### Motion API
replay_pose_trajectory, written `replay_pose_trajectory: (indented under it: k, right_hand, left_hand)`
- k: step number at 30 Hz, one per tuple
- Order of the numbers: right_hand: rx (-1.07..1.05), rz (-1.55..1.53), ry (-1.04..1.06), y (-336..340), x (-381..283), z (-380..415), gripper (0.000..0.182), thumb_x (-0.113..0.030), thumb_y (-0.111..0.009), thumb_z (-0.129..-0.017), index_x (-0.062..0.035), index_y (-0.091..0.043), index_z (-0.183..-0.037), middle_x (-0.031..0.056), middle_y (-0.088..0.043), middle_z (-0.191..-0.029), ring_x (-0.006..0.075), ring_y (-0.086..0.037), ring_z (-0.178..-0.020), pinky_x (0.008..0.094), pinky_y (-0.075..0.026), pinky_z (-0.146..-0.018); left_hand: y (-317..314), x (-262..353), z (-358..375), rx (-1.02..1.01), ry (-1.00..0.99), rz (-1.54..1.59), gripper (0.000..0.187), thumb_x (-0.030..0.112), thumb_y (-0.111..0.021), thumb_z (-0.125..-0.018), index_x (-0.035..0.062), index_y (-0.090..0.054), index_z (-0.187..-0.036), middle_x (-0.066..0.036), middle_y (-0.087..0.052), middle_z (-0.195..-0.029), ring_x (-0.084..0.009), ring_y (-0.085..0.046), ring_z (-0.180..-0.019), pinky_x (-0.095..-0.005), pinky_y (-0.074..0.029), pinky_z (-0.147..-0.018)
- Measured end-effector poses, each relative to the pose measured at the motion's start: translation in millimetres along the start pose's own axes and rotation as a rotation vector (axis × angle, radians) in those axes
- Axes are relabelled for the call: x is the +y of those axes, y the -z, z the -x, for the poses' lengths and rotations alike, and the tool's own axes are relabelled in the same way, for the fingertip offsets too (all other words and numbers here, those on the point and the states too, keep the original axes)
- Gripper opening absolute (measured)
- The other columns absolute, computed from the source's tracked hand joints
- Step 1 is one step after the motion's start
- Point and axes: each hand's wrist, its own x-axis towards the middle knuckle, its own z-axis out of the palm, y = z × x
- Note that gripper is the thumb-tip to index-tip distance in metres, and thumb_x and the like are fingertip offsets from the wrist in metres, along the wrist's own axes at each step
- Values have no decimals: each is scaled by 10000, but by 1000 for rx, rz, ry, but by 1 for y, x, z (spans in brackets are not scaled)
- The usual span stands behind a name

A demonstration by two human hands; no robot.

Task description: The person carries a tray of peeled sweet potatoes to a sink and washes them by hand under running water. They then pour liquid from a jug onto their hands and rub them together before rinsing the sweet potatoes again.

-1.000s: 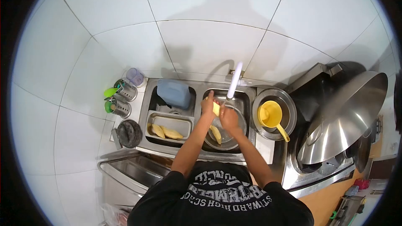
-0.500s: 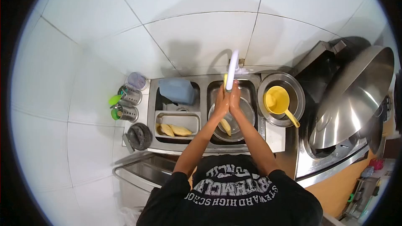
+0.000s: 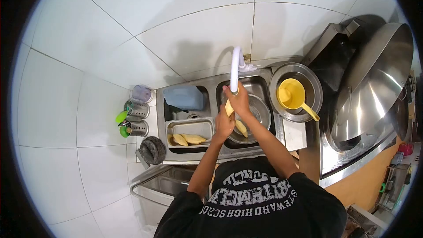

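Observation:
Under the white faucet (image 3: 234, 72), a pale yellow peeled piece (image 3: 229, 108) is held between my two hands. My left hand (image 3: 224, 124) wraps round its lower end. At its upper end, right below the spout, my right hand (image 3: 239, 100) is closed on it. Another yellow piece (image 3: 241, 128) lies in the round metal bowl (image 3: 258, 113) in the right basin, beneath my hands. Two more yellow pieces (image 3: 193, 139) rest in the rectangular metal tray (image 3: 189, 126) over the left basin.
A blue-grey container (image 3: 184, 97) stands in the left basin. On the right, a yellow dipper (image 3: 291, 94) sits in a metal bowl (image 3: 315, 83), near a large wok (image 3: 374, 83) over the stove. Cutlery holders (image 3: 139, 128) and a stone mortar (image 3: 152, 150) are on the left.
My hands have parted from side by side to one above the other, the left lower and the right higher on the piece. The whole view has shifted and tilted slightly.

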Motion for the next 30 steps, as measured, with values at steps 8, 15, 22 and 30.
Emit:
replay_pose_trajectory:
  k: [8, 15, 22, 30]
  right_hand:
    - [-715, -795, -179, 34, 7, -20, 214, -224, -602, -884, -17, -562, -847, 65, -616, -745, 158, -611, -713, 303, -512, -635]
    - [-227, -298, -225, 23, 7, 3, 365, -281, -328, -1009, -25, -489, -1214, 122, -588, -1100, 212, -549, -981, 299, -415, -885]
    - [-171, -81, -62, 31, 7, 28, 423, -272, -263, -1018, -44, -344, -1365, 240, -486, -1282, 366, -466, -1204, 392, -355, -1000]
    - [-338, 165, -25, 37, 17, 33, 505, -287, -598, -888, -52, -306, -1227, 247, -616, -912, 402, -625, -855, 456, -466, -759]
  left_hand:
    - [56, 15, -50, -954, 462, 1285, 265, 146, -603, -877, 66, -480, -1097, -16, -492, -717, -111, -430, -462, -264, -348, -425]
    - [-18, 56, -46, 79, 140, 919, 444, 402, -535, -936, 31, -461, -1169, -55, -498, -1081, -138, -473, -1013, -278, -414, -855]
    - [-15, 60, -67, 233, 169, 630, 338, 275, -629, -868, 17, -518, -1056, -78, -579, -883, -158, -549, -826, -325, -441, -785]
    - [18, 38, -110, 129, 484, 1176, 318, 305, -584, -897, 98, -475, -682, -59, -514, -536, -153, -479, -457, -304, -397, -479]
